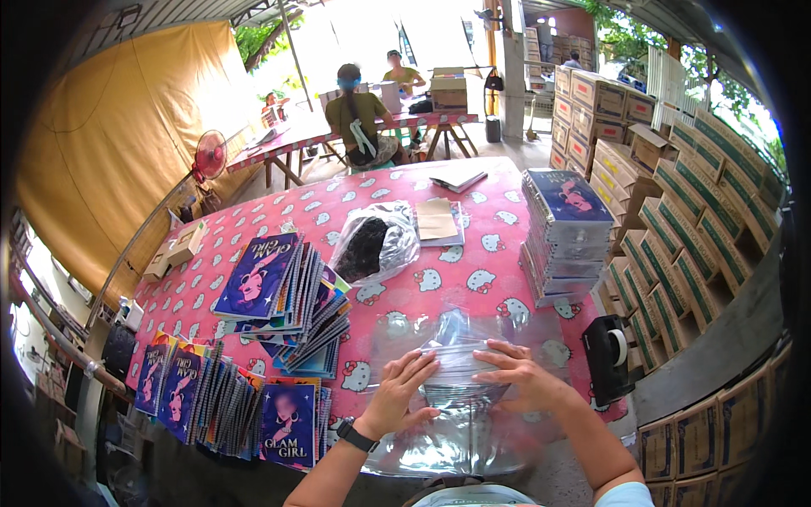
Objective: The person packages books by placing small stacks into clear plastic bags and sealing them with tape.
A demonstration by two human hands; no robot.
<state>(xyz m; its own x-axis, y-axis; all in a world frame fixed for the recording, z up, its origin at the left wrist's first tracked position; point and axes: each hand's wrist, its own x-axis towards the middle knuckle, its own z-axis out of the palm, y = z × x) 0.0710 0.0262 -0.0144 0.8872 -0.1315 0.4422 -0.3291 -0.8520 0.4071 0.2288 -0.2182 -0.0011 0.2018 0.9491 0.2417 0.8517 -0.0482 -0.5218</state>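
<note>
At the near edge of the table lie clear, shiny plastic sheets or bags point(456, 435), spread out with glare on them. A layered, folded part of the plastic point(457, 363) runs between my hands. Whether anything lies inside it I cannot tell. My left hand point(404, 390), with a dark watch on its wrist, rests on its left side, fingers stretched out and thumb apart. On the right side, my right hand point(525, 378) lies with spread fingers touching the plastic.
Left of my hands are piles of spiral notebooks point(258, 275) and a standing row of them point(228, 406). A tall notebook stack point(566, 228) and black tape dispenser point(606, 359) stand right. Beyond lies a plastic bag with black contents point(365, 249). Cartons point(693, 220) line the right.
</note>
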